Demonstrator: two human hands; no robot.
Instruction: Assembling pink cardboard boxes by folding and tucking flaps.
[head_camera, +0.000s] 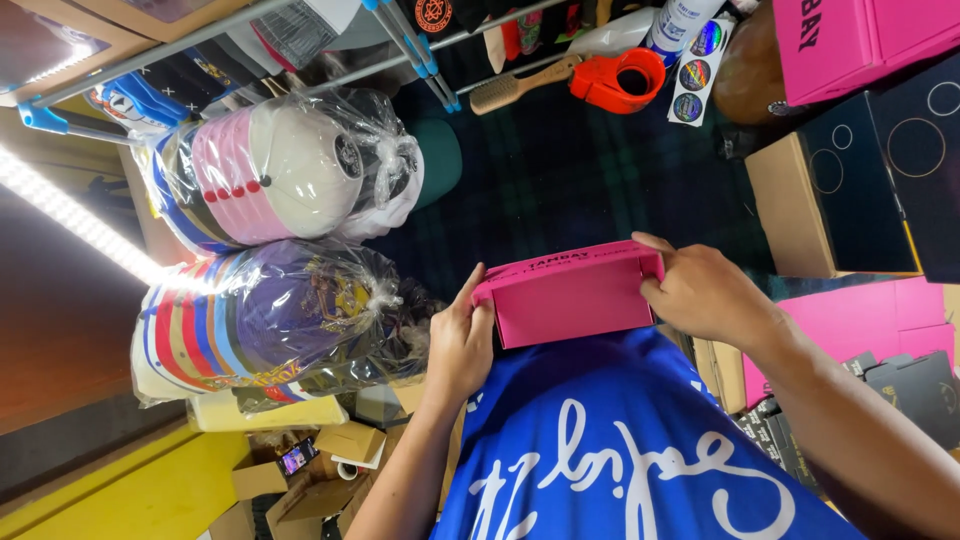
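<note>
Both hands are clamped on a pink cardboard box (570, 298), one at each short end, held just above the person's blue shirt (610, 440). The left hand (460, 340) wraps the box's left end, its thumb lying up along the edge and its fingers curled behind, out of sight. The right hand (705, 290) grips the right end with fingers bent over the top corner and the thumb pressed on the near face. The box's long axis runs left to right across the view, tilted slightly so that its right end sits higher; its broad flat face turns toward the camera. Left of the box lie two clear bags of stacked caps (270, 250). Beyond the box, on the dark plaid surface (560, 170), rest a wooden brush (520, 85) and an orange tape dispenser (620, 78)
</note>
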